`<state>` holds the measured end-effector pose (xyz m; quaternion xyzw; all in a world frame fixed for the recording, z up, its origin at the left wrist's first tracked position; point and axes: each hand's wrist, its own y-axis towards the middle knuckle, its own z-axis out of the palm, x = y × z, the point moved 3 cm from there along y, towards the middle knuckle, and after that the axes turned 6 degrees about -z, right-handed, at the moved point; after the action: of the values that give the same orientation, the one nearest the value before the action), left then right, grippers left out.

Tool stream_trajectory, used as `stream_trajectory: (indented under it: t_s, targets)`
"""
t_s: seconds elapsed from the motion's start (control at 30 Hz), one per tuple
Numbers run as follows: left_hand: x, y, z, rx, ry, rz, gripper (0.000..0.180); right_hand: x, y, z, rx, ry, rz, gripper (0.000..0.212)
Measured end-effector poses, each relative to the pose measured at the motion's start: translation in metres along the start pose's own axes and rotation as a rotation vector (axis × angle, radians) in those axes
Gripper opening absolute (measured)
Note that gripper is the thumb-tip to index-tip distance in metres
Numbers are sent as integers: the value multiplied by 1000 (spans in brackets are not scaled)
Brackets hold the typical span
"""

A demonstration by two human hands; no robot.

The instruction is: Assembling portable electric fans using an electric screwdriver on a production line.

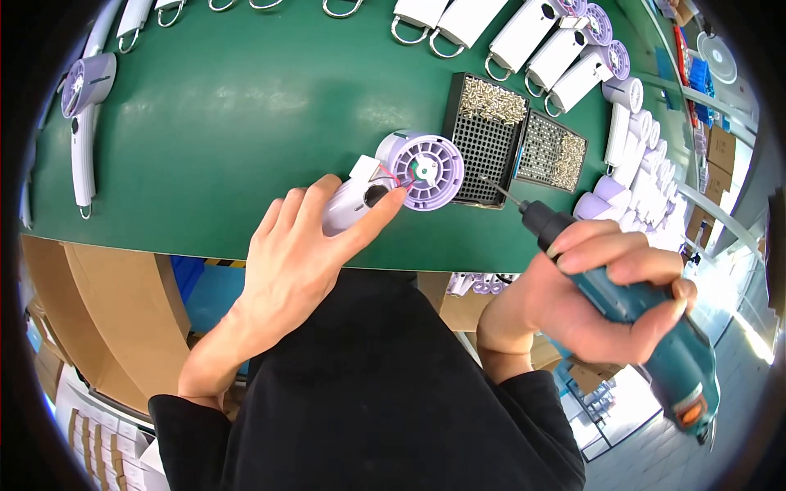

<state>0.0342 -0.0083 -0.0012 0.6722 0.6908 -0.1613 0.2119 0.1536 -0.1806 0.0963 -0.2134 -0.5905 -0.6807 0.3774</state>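
Note:
My left hand (299, 245) is closed around the white handle of a handheld fan (354, 200), which lies on the green table. The fan's round lilac head (430, 172) faces up, with a green spot and thin red and dark wires showing near its hub. Wrapped in my right hand (606, 286) is a teal electric screwdriver (630, 307) with a black nose. Its thin bit points up and left, over the near right corner of a black screw tray (479, 151). Small pale screws fill the tray's far end. I cannot make out whether a screw sits on the bit.
Beside the black tray lies a second screw tray (536, 151). White fan handles with metal loops (524, 37) line the far edge. More fans (634, 180) are piled at the right, and one fan (86, 123) lies at the left. A cardboard box (123, 303) stands below the table edge.

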Motion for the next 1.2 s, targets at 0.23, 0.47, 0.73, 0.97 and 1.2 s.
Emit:
stream_trajectory:
  t_s: [0.23, 0.47, 0.73, 0.97, 1.2]
  targets:
    - [2, 0, -2, 10, -49, -12, 75, -8, -4, 26, 249, -44, -54, 33]
    - [2, 3, -6, 34, -67, -14, 64, -19, -6, 28, 263, -93, 5, 28]
    - [8, 0, 0, 37, -27, 13, 72, -43, -11, 36, 199, -204, 140, 20]
    - [4, 5, -5, 52, -39, 14, 67, -42, -7, 30, 241, -58, 223, 26]
    - [3, 7, -6, 63, -41, 2, 62, -47, -10, 29, 289, -33, 200, 29]
